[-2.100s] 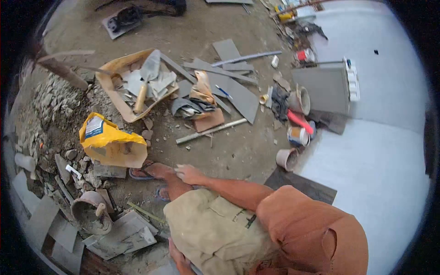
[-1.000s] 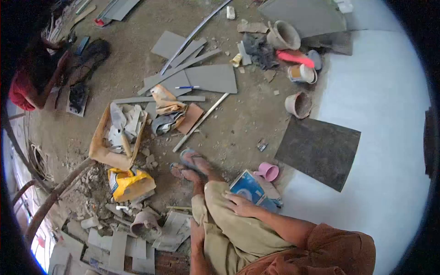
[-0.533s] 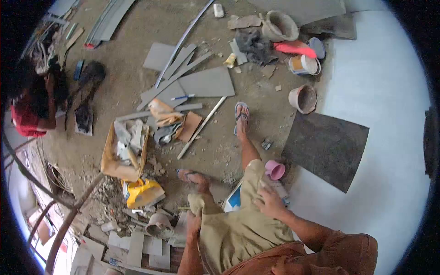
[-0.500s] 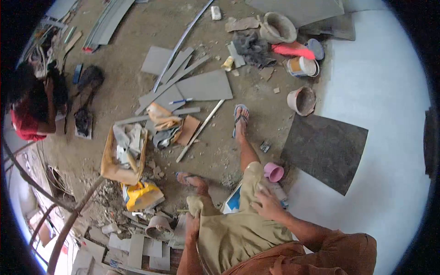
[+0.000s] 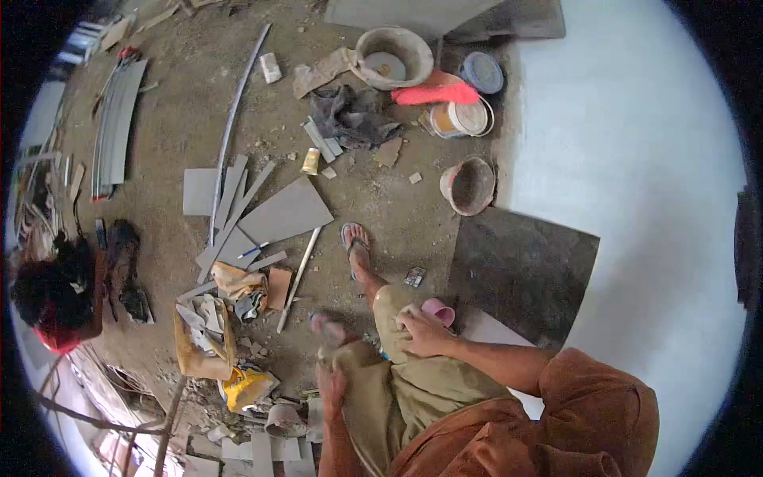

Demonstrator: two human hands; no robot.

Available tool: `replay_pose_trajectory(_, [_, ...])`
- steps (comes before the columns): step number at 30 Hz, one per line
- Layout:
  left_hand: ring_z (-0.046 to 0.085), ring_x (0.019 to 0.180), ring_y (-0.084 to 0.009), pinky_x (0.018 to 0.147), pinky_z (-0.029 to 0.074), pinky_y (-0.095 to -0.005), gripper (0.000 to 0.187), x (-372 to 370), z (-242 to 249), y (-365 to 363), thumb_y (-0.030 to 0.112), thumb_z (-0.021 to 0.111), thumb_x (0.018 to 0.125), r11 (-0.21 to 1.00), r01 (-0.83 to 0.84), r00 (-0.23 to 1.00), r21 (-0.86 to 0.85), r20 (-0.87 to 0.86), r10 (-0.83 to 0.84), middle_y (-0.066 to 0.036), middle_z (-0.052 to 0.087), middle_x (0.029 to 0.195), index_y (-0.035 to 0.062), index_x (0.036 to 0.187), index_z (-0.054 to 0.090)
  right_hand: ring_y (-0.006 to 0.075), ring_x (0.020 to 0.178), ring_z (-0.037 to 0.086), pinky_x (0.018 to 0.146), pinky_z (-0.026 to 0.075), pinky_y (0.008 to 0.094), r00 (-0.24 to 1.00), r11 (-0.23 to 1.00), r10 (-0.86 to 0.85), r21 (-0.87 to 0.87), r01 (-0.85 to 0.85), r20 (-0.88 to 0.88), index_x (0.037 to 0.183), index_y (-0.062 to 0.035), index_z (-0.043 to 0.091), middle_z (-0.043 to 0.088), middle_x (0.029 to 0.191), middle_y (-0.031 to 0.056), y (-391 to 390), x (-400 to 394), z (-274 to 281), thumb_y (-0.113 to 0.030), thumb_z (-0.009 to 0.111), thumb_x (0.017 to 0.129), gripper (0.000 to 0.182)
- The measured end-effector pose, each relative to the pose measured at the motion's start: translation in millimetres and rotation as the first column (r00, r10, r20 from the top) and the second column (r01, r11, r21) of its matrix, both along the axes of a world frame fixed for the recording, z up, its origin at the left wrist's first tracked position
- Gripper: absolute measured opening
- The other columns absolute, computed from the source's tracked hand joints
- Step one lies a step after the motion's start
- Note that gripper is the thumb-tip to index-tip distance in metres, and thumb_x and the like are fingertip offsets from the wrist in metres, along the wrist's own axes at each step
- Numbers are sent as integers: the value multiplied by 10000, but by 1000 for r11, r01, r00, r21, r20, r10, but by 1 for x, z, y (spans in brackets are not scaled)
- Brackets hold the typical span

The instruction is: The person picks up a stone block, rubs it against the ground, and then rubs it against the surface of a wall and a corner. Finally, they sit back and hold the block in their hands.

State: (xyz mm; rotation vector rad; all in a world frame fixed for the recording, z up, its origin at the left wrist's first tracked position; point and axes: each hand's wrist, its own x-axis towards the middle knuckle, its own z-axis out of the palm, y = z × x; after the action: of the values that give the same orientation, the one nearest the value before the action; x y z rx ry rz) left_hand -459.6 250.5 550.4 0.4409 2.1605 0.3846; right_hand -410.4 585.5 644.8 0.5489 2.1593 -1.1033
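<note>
Khaki trousers cover my legs, with the cloth bunched up near the knees. My left hand is closed on the trouser cloth at the left leg; it is slightly smeared by motion. At the right knee, my right hand has its fingers curled into the cloth. A pink mug is just beyond the right hand, partly hidden by it. My right foot in a flip-flop is on the dirty floor, while the left foot is blurred.
Grey cut boards lie ahead, beside a white stick. A box of scraps and a yellow bag are at left. A dark sheet and buckets are at right. Another person crouches far left.
The view has swung, so the floor items appear farther left. My left foot has become blurred by motion. Both hands stay at the trousers, the right one now nearer the knee.
</note>
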Motion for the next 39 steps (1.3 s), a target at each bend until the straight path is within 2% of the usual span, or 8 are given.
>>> replay_pose_trajectory(2, [476,1235,-501,1041,399,-527,528,-37,37,65,345,482,1010,898,-435,856,62,338,391,-339,511,1320,-56,1354,494,419,988,532,824,439,506,996,997,-73,-13,72,-60,1000,-59,501,469,1115,188,5,0,-14,-237,709,780,352])
replay_pose_trajectory(6, [418,1295,-490,1075,365,-521,590,-10,22,95,407,466,1018,970,-16,979,243,199,-34,-296,490,1377,-40,1403,450,435,1000,535,882,426,532,963,983,-178,-5,183,201,1002,-59,574,519,1134,210,-19,-2,4,-177,627,810,232])
replay_pose_trajectory(9, [429,1279,-491,1081,359,-521,608,-8,31,138,431,486,997,988,-83,954,-129,276,116,-264,500,1378,-28,1394,463,428,1047,518,885,431,481,984,969,-49,231,88,-171,1025,-29,573,523,1181,234,-16,-37,25,-198,661,833,271])
replay_pose_trajectory(11, [428,1280,-493,1072,371,-531,603,-11,38,124,428,527,960,961,-52,996,271,89,29,-245,507,1378,-16,1367,495,433,1111,496,930,401,503,973,953,-26,289,94,-229,1018,-25,614,544,1173,242,-29,-58,49,-222,643,860,254])
replay_pose_trajectory(17, [474,1248,-476,1060,390,-520,479,-39,34,115,272,517,970,944,209,973,255,45,-228,-273,511,1355,-35,1337,504,420,1169,468,961,356,542,949,957,-192,165,237,-251,923,-54,640,601,1086,157,-37,-79,30,-247,637,870,199])
replay_pose_trajectory(27, [347,1406,-421,1166,228,-545,572,-70,53,288,399,439,1028,967,-253,939,-43,230,256,-238,447,1480,42,1474,409,421,866,647,814,477,519,834,846,-523,11,533,-178,978,-38,656,676,908,214,111,-125,-115,-138,599,871,157])
replay_pose_trajectory(33, [360,1393,-451,1146,285,-527,645,-90,45,372,364,599,951,738,-658,726,149,386,569,-301,411,1478,5,1456,421,482,918,624,795,485,553,970,945,-217,225,237,-107,1295,-85,529,663,1015,270,232,-286,-194,-147,528,943,358])
replay_pose_trajectory(39, [433,1324,-467,1101,364,-496,591,-129,35,421,341,653,914,874,-480,864,80,215,455,-252,401,1497,36,1395,494,466,964,628,813,489,544,944,974,-25,203,97,-330,1286,-70,541,666,1030,257,281,-448,-302,-150,552,932,363])
